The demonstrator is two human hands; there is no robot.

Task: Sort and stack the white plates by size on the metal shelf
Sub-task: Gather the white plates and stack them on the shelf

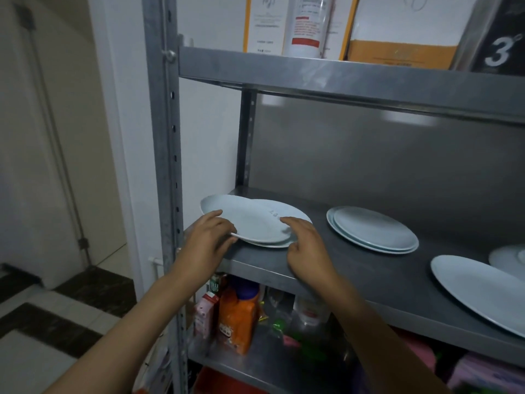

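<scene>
On the left end of the grey metal shelf [369, 268] lies a small stack of white plates [252, 220]. My left hand [208, 237] grips the top plate's near left rim, thumb on top and fingers below. At the stack's near right rim, my right hand [305, 245] touches it with curled fingers. A second stack of two white plates [375, 230] sits in the middle of the shelf. One large white plate [480, 291] lies at the right, overhanging the front edge, and another white plate [508, 261] shows partly behind it.
The shelf above carries boxes [403, 27] and a white bottle [308, 24]. The shelf below holds an orange bottle [237, 319], cartons and packets. A steel upright post [169, 166] stands at the left, next to a white wall and a tiled floor.
</scene>
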